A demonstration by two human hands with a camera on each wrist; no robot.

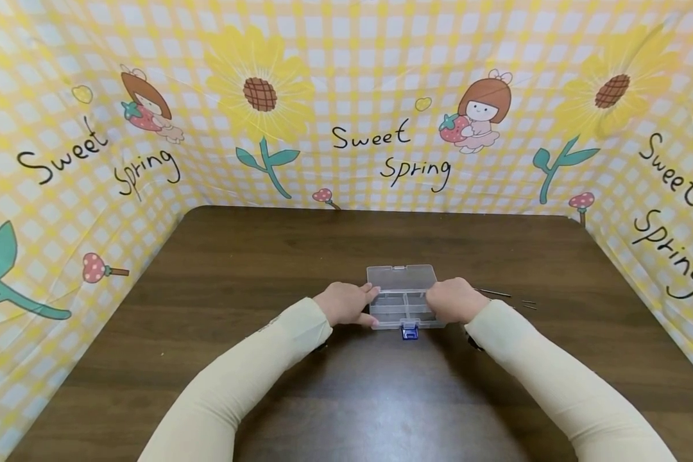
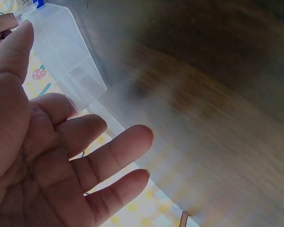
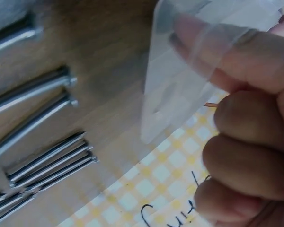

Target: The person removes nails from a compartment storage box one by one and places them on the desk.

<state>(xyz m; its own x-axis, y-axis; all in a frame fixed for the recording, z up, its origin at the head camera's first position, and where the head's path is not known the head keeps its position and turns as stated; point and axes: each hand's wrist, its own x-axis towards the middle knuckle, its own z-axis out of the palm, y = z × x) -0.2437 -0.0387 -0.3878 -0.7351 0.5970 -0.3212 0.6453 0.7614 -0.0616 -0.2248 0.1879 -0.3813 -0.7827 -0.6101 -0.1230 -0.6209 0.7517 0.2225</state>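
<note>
A clear plastic compartment box (image 1: 388, 308) lies on the table, its lid (image 1: 401, 278) raised at the back and a blue latch (image 1: 410, 332) at the front. My left hand (image 1: 346, 303) holds the box's left end, thumb at the front and index finger towards the back; the other fingers (image 2: 125, 147) spread loosely. On the right end, my right hand (image 1: 452, 299) reaches into a compartment. Its thumb and index finger show through the cloudy wall in the right wrist view, the other fingers (image 3: 248, 161) curled. Whether anything is between those fingertips is not visible.
Several metal nails (image 3: 31, 92) of different lengths lie on the table to the right of the box; some show beyond my right hand as thin nails (image 1: 528, 301). A yellow checked cloth (image 1: 369, 64) hangs behind the brown table (image 1: 265, 244) and along both sides.
</note>
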